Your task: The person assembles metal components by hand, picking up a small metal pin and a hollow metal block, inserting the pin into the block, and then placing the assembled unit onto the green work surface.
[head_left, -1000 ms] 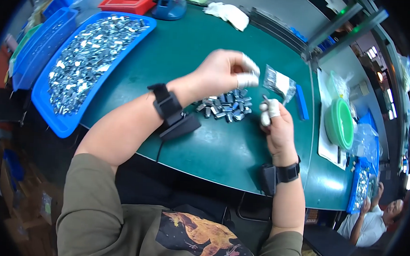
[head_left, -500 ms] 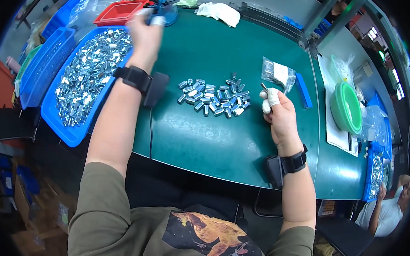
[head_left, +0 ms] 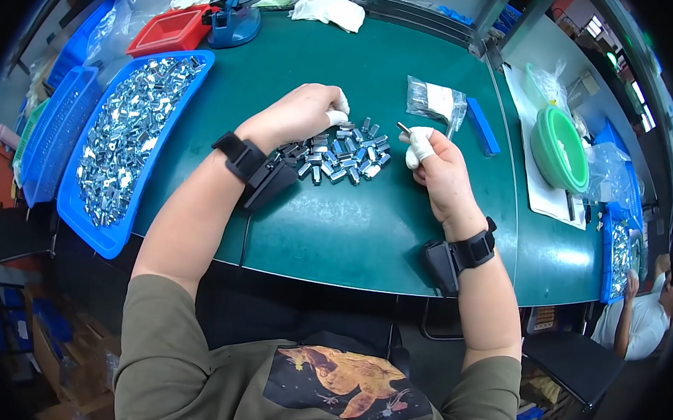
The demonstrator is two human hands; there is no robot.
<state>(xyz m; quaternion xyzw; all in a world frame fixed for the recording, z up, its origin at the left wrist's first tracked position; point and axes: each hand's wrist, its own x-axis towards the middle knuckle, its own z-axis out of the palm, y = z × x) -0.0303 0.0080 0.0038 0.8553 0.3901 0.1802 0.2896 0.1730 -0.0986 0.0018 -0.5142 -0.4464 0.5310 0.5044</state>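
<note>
Green bench (head_left: 350,233) in a workshop, bins round the edges, another person seated far right. Mid-bench lies a pile of small metal parts (head_left: 339,153), short shiny blocks/sleeves, loose and heaped. Left hand (head_left: 303,115) rests on the pile's upper-left edge, fingers curled down onto the parts w/ a white cot on one fingertip; looks pinched on a piece, but can't tell for sure what it has. Right hand (head_left: 437,170) sits just right of the pile, thumb & forefinger (both in white cots) gripping a thin metal pin (head_left: 404,128) that sticks up-left. Judgement: parts are light, stiff, smooth, so prob. slippery and quick to roll or scatter; best taken one at a time, pinched across the flat sides w/ fingertips, not scooped. Pin is slim, so grip near its base. Beyond: clear bag of bits (head_left: 433,101) and blue bar (head_left: 482,126) just above right hand; green bowl (head_left: 560,149) further right; long blue tray of same parts (head_left: 127,146) at left; red tray (head_left: 167,30) and white cloth (head_left: 328,10) at far edge.
</note>
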